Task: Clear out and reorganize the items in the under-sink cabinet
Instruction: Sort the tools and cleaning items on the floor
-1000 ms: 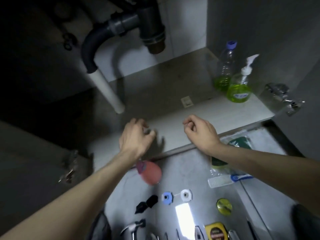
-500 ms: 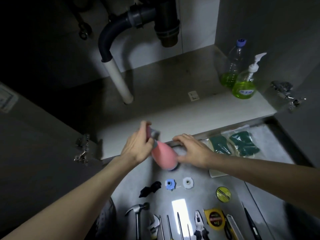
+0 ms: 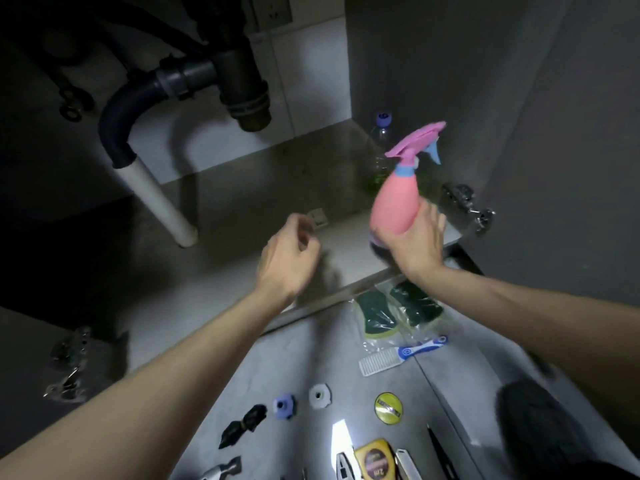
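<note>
- The right hand (image 3: 412,240) grips the lower body of a pink spray bottle (image 3: 396,199), holding it upright above the right front of the cabinet floor (image 3: 242,202), its purple trigger head at the top.
- The left hand (image 3: 287,261) hovers empty over the cabinet's front edge, fingers loosely curled.
- Behind the spray bottle, a clear bottle (image 3: 379,150) with green liquid stands in the back right corner.
- Bagged green sponges (image 3: 394,310) and a white brush (image 3: 398,355) lie on the floor outside.
</note>
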